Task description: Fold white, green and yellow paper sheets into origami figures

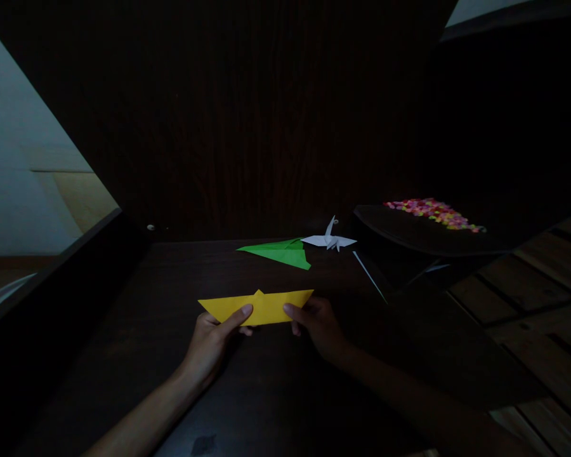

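Both forearms come up from the bottom edge of the view and meet over the middle of the dark desk. The left hand and the right hand each pinch the lower edge of a folded yellow paper, thumbs lying on its near face and the other fingers tucked behind it. The paper spans the gap between the two hands as a long, shallow, boat-like shape with pointed ends reaching out past either hand and a small peak at the middle of its top edge. The light is too dim to tell whether it rests on the desk or is held just above it. The wrists are held low and the thumbs point inward toward each other.

Farther back on the desk lies a green folded paper, flat and pointed. Just beside it to the right stands a white paper crane. Farther right, a dark tray holds a heap of small colourful pieces.
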A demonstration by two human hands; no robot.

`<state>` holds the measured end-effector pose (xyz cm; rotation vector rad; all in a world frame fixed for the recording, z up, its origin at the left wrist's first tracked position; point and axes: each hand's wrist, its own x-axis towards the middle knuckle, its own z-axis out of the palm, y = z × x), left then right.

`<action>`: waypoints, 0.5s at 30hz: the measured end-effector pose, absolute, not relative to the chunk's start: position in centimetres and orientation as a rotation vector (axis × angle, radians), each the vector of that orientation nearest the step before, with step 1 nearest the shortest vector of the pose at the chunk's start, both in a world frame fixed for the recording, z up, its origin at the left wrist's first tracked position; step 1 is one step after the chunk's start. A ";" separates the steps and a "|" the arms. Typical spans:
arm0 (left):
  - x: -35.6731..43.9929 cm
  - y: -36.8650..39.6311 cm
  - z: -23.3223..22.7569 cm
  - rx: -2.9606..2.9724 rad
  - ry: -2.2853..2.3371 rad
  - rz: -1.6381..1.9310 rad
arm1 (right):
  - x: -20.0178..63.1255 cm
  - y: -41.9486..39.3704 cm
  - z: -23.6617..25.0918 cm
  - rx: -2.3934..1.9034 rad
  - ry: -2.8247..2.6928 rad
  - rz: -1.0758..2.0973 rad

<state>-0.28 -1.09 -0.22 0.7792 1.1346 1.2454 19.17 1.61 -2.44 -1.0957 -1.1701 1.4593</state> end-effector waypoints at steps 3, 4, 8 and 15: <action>0.1 -1.1 0.0 0.781 1.132 1.243 | 18.5 0.9 -2.2 -1.130 -1.228 1.436; 0.2 -1.2 0.1 0.789 1.132 1.241 | 18.3 0.7 -2.1 -1.146 -1.237 1.428; 0.6 -1.3 0.0 0.853 1.116 1.233 | 18.2 0.3 -1.6 -1.179 -1.199 1.377; 1.3 -1.6 -0.3 1.004 1.128 1.188 | 18.8 0.1 -2.0 -1.156 -1.324 1.327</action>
